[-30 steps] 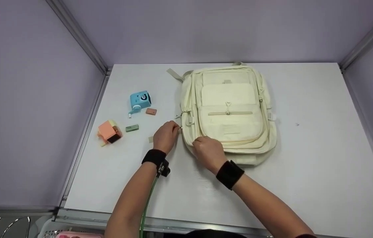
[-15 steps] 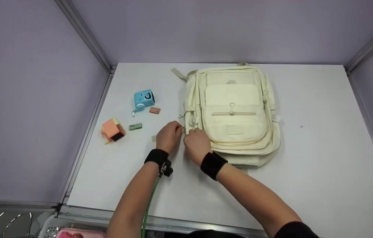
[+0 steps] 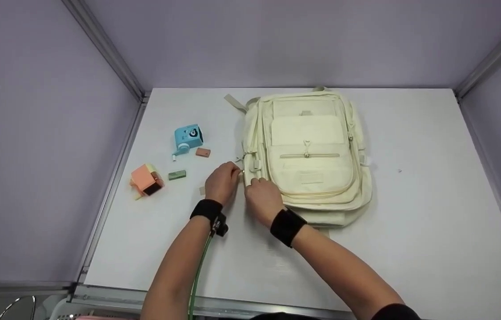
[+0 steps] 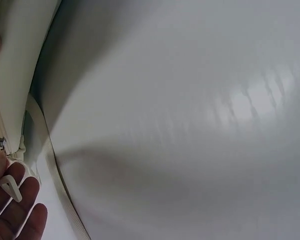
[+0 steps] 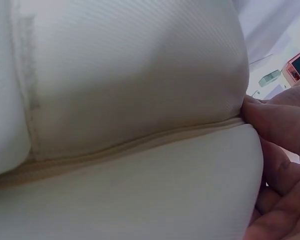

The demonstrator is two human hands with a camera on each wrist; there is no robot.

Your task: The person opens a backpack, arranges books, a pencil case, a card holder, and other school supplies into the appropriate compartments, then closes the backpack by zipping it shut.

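Note:
A cream backpack lies front side up on the white table. At its left side my left hand pinches a zipper pull between thumb and finger. The left wrist view shows the metal zipper slider just above the thumb, with the pull's pale loop lying across the fingers. Close beside it, my right hand holds the bag's lower left edge. In the right wrist view its thumb and fingers pinch the fabric at the end of a closed stretch of zipper.
To the left lie a blue hand-crank toy, an orange box-shaped one, a small reddish-brown block and a green block. A strap sticks out from the bag's upper left. A green cable runs along the left forearm.
My right hand has shifted left and slightly up along the backpack's edge, closer to my left hand. The left hand stays at the zipper pull.

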